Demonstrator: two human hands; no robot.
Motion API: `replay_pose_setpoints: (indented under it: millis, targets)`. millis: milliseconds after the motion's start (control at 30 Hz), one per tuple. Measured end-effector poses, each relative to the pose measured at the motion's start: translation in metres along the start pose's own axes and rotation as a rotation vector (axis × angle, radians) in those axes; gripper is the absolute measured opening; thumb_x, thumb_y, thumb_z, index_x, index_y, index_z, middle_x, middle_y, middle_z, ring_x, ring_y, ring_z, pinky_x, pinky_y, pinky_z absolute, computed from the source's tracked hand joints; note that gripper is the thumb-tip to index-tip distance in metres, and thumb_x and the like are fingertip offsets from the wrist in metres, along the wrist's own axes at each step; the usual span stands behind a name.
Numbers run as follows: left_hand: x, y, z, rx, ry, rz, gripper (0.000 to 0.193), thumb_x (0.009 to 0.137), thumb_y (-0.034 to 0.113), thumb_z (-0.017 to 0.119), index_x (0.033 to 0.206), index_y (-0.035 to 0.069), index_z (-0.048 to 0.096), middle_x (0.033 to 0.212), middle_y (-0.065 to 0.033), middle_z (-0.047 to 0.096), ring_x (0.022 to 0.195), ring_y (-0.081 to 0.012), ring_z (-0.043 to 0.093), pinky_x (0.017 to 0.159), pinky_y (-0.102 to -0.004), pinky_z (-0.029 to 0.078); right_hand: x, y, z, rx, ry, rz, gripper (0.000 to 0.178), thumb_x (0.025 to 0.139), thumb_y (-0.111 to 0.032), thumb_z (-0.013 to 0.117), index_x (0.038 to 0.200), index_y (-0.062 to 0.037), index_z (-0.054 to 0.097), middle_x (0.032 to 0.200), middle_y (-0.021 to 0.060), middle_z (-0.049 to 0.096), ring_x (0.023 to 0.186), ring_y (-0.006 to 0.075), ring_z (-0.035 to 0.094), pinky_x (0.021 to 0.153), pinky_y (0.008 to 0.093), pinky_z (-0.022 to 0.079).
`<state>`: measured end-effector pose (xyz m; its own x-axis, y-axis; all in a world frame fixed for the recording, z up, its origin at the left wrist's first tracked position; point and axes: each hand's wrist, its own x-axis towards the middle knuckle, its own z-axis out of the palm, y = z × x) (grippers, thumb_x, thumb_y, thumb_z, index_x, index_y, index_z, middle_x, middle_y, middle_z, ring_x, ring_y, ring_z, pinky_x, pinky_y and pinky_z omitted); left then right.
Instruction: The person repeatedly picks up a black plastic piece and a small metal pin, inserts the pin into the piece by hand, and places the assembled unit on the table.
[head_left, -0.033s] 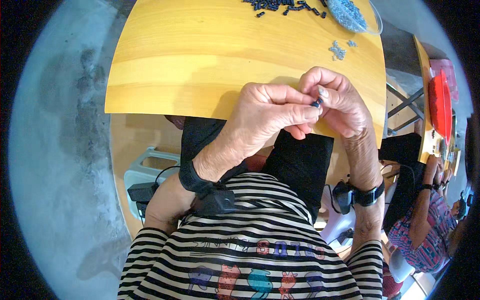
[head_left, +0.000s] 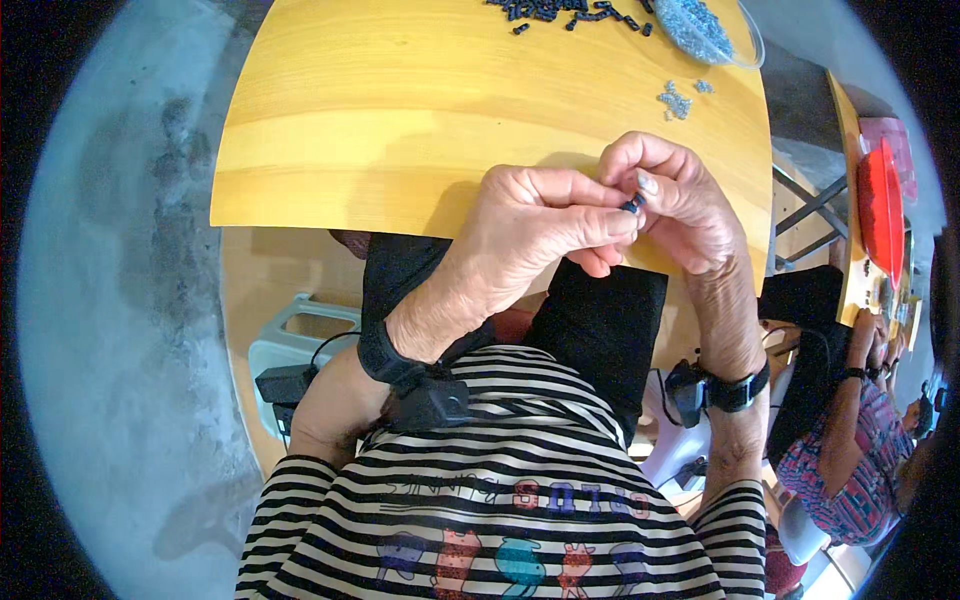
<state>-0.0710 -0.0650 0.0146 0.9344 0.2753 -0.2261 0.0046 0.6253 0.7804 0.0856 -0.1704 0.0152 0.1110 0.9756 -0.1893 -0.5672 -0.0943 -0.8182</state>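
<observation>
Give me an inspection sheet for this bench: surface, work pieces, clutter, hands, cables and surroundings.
Surface: yellow wooden table, pale grain.
Work pieces: small dark piece between the hands; exact shape too small to tell.
Clutter: loose black pieces at the far side; clear bits lying outside a transparent bowl.
Hands: left hand pinches the piece between thumb and forefinger; right hand meets it, grip partly hidden.
Cables: thin black cable beside the left forearm; its full run is hidden.
Surroundings: pale stool at left; at right, red basin and another person's patterned top.
</observation>
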Motion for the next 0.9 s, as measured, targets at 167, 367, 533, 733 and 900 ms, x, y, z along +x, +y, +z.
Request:
replay_pose_setpoints:
  millis: [167,367,533,733,900]
  targets:
    - [-0.001,0.003,0.001,0.029,0.02,-0.021,0.019,0.081,0.012,0.068,0.095,-0.001,0.066,0.08,-0.0085,0.067,0.064,-0.0103,0.062,0.058,-0.0215,0.051,-0.002,-0.008,0.005,-0.11,0.015,-0.024,0.028,0.083,-0.023,0.066,0.098,0.0002,0.06,0.077,0.0007,0.061,0.062,0.0062,0.056,0.061,0.0203,0.049]
    - [-0.002,-0.001,0.0,-0.018,-0.013,-0.006,0.019,0.085,0.015,0.063,0.096,0.0,0.066,0.082,-0.0091,0.067,0.064,-0.0111,0.063,0.059,-0.0216,0.052,-0.002,-0.01,0.004,-0.085,-0.013,0.031,0.028,0.083,-0.023,0.067,0.098,-0.0001,0.061,0.077,0.0011,0.062,0.064,0.0067,0.058,0.061,0.0198,0.049]
    - [-0.003,0.004,-0.002,-0.065,-0.054,-0.039,0.02,0.087,0.017,0.061,0.097,0.0,0.065,0.085,-0.0099,0.067,0.067,-0.011,0.063,0.06,-0.0217,0.053,0.001,-0.005,0.0,-0.037,-0.047,-0.008,0.031,0.08,-0.025,0.07,0.097,-0.0003,0.06,0.077,0.0012,0.062,0.065,0.0072,0.058,0.06,0.0193,0.048]
    - [-0.004,0.007,0.0,-0.069,-0.064,-0.097,0.02,0.086,0.017,0.061,0.096,-0.001,0.065,0.087,-0.0102,0.067,0.069,-0.0108,0.063,0.059,-0.0218,0.053,0.009,0.0,-0.011,-0.068,-0.138,-0.023,0.04,0.075,-0.03,0.074,0.097,0.0001,0.06,0.077,0.0013,0.061,0.064,0.0072,0.058,0.06,0.019,0.048]
    - [-0.006,0.007,0.001,-0.085,-0.061,-0.1,0.02,0.086,0.017,0.061,0.095,-0.001,0.065,0.086,-0.0101,0.066,0.068,-0.0113,0.063,0.059,-0.0223,0.053,0.012,-0.002,-0.008,-0.084,-0.146,-0.006,0.043,0.073,-0.031,0.075,0.096,0.0007,0.06,0.075,0.0018,0.061,0.062,0.0078,0.058,0.058,0.0189,0.048]
